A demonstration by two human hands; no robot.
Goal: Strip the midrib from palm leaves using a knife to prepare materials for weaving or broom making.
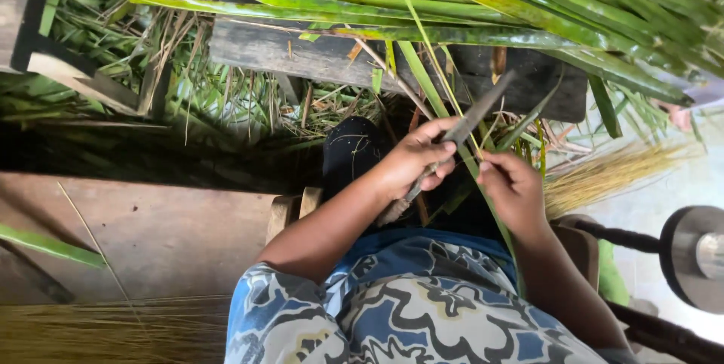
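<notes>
My left hand (413, 164) is closed around the handle of a knife (483, 107), and its grey blade points up and to the right. My right hand (513, 190) pinches a long narrow green leaf strip (431, 81) that runs from the leaf pile down between both hands. The blade lies against this strip just above my fingers. Both hands sit over my lap, above a blue and white patterned garment (392, 311).
A heap of long green leaves (467, 2) covers the top, over a dark wooden plank (286, 51). Bundles of thin yellowish sticks lie at the right (611, 172) and bottom left (90, 330). A brown board (166, 228) is at the left, a round metal disc (690, 254) at the right.
</notes>
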